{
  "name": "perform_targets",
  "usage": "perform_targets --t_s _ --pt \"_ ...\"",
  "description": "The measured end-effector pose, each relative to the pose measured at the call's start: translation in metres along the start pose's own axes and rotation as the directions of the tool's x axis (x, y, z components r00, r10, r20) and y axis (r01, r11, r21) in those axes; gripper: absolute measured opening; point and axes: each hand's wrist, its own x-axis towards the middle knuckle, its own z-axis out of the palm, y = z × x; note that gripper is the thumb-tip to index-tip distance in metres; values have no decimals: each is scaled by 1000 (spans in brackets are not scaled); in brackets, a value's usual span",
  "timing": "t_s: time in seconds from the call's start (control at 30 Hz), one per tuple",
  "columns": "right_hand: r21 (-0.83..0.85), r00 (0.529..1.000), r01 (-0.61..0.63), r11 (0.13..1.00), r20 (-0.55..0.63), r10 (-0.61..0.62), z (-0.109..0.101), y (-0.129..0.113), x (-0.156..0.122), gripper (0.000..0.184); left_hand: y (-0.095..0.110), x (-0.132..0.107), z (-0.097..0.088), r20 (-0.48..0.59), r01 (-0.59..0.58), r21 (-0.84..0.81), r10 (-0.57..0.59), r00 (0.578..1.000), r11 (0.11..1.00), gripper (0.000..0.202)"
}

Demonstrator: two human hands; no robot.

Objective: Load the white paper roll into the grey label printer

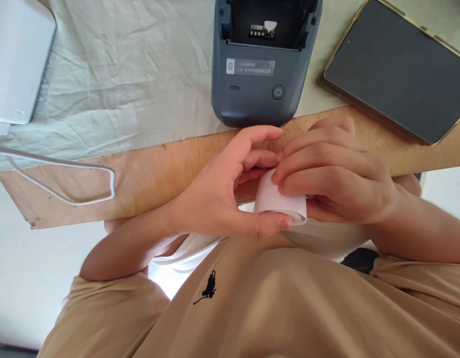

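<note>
A small white paper roll (278, 196) is held between my two hands, just off the table's front edge. My left hand (230, 186) is curved around it, with the thumb pressed on the end that faces me. From the right, my right hand (334, 171) lays its fingertips on the roll's outer side; its thumb is mostly hidden beneath. Beyond the hands stands a dark grey label printer (252, 102) with its compartment open at the top, a power button and a small sticker on its front. The printer sits close to my left fingertips.
To the right lies a dark tablet or phone (397, 69) in a gold-edged case. A white device (21, 59) stands at the far left, with a white cable (84, 164) looping over the wooden table edge (151, 171). Wrinkled pale cloth (140, 64) covers the table behind.
</note>
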Motion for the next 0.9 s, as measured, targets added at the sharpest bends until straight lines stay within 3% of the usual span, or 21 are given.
perform_targets --t_s 0.1,0.2,0.4,0.57,0.77,0.9 --pt "15 998 -4 1000 68 3 -2 0 0 29 0 1 0 -10 28 -124 -29 1000 992 83" --pt "58 989 23 998 148 -31 -4 -1 -1 29 -2 2 -1 16 -19 -96 21 1000 995 83" --pt "4 1000 9 1000 1 -9 -1 0 -1 20 -1 3 -2 -7 28 -91 -28 1000 996 83" --pt "43 994 6 999 107 -11 -1 -2 0 25 0 3 -2 16 3 -106 -1 1000 994 85" --pt "7 999 49 999 -23 -49 -1 1 1 20 1 1 -1 -17 31 -120 -33 999 992 81" --pt "35 998 19 999 58 -21 -1 0 1 25 0 2 -2 6 -16 -72 17 1000 997 78"
